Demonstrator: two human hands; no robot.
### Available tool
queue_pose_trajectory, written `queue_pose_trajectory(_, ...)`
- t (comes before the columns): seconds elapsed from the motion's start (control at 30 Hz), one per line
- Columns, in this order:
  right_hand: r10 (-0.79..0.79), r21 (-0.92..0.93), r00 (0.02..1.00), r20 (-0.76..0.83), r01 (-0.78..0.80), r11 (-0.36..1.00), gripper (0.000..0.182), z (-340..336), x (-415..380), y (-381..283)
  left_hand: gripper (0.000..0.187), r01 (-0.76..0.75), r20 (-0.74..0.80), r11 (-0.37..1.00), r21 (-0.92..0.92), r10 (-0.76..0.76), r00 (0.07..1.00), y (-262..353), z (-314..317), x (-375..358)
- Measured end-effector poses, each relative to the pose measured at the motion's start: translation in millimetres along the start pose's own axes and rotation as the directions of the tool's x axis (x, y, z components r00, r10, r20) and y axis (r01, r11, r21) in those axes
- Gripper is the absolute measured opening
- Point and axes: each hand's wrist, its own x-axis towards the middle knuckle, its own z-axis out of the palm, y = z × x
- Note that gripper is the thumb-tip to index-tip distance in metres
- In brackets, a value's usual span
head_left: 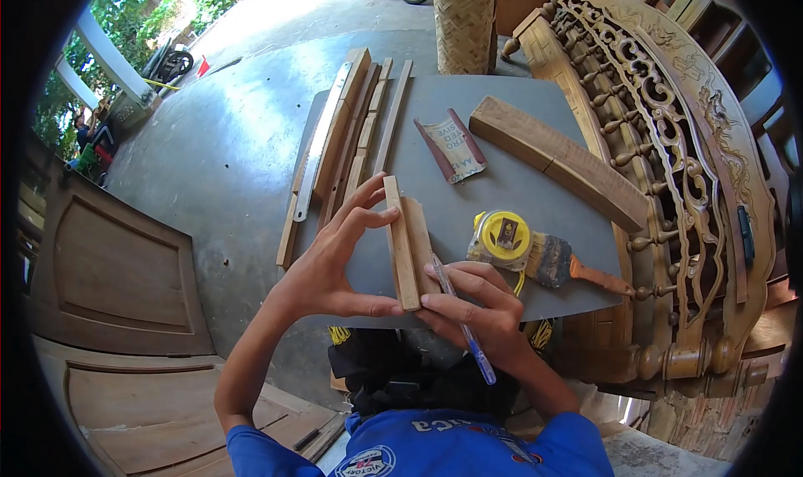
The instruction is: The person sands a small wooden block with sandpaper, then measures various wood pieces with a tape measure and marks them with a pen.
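I read the left hand (pixel 324 268) as arched wide, thumb at the block's near end, fingertips by its far part. The right hand (pixel 489 308) pinches the pen (pixel 478 356), its fingers also against the block's near right side. The block (pixel 402 247) is held above the table (pixel 456 211). I judge it light, stiff, dry and not fragile; grip by the long edges. The tape (pixel 504 231) and brush (pixel 554 261) lie to the right.
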Motion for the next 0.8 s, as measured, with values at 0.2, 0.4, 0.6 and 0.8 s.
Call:
queue_pose_trajectory(0.2,0.003,0.015,1.000,0.005,-0.003,1.000,0.029,0.5,-2.5,1.6,0.087,-0.013,-0.005,1.000,0.006,0.013,1.000,1.4,0.3,0.5)
queue_pose_trajectory(0.4,0.012,0.034,1.000,0.011,-0.012,0.999,0.032,-0.2,-0.6,0.7,0.087,-0.007,-0.008,1.000,-0.024,0.007,1.000,-0.4,-0.2,0.3)
queue_pose_trajectory(0.6,0.092,0.024,0.996,-0.011,-0.092,0.995,0.038,1.3,0.2,-4.1,0.086,0.034,-0.011,0.999,-0.023,-0.035,0.999,0.5,-1.6,0.4)
queue_pose_trajectory(0.8,-0.012,-0.098,0.999,0.049,0.016,0.995,0.042,1.0,2.2,-4.9,0.086,0.042,-0.027,0.999,0.023,-0.041,0.999,1.5,-2.2,-0.1)
